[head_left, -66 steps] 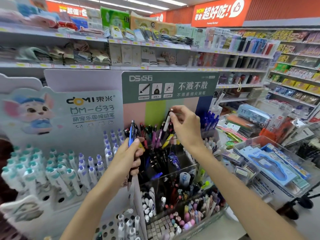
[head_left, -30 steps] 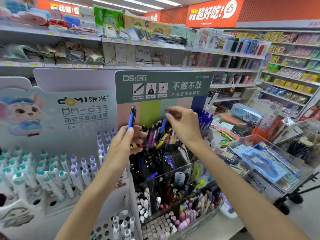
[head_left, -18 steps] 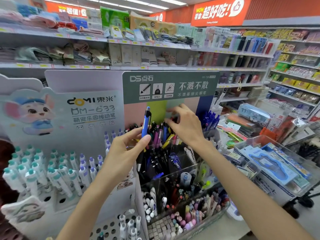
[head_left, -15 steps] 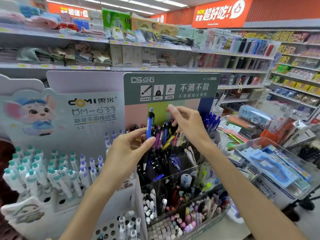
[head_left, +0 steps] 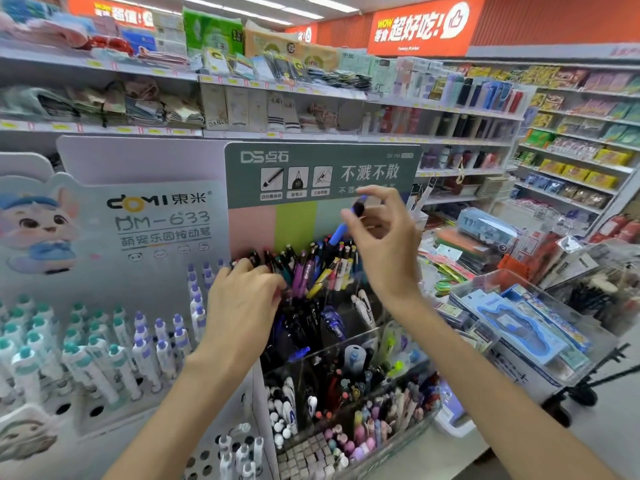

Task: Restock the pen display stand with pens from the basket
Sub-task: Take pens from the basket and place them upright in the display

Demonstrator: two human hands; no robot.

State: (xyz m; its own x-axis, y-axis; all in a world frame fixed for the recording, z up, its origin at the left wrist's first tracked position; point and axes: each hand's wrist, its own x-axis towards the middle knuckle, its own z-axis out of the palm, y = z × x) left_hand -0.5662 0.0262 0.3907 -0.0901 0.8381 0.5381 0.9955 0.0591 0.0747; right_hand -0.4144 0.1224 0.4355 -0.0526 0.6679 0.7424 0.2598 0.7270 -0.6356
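Observation:
The pen display stand has a green header and pink, green and blue back panels. Its top row is packed with several upright pens. My right hand pinches the top of a blue pen, whose lower end dips into that row. My left hand is at the row's left end, fingers curled over the dark pen tops. I cannot see whether it grips any. Below, a clear bin holds more pens and small erasers.
A white display of teal- and purple-capped pens stands to the left. A clear-walled trolley with blue packs stands on the right. Store shelves run behind the stand.
The blue pen that my left hand held upright is now in my right hand's fingertips, farther right over the row. My left hand has dropped onto the pens at the row's left end.

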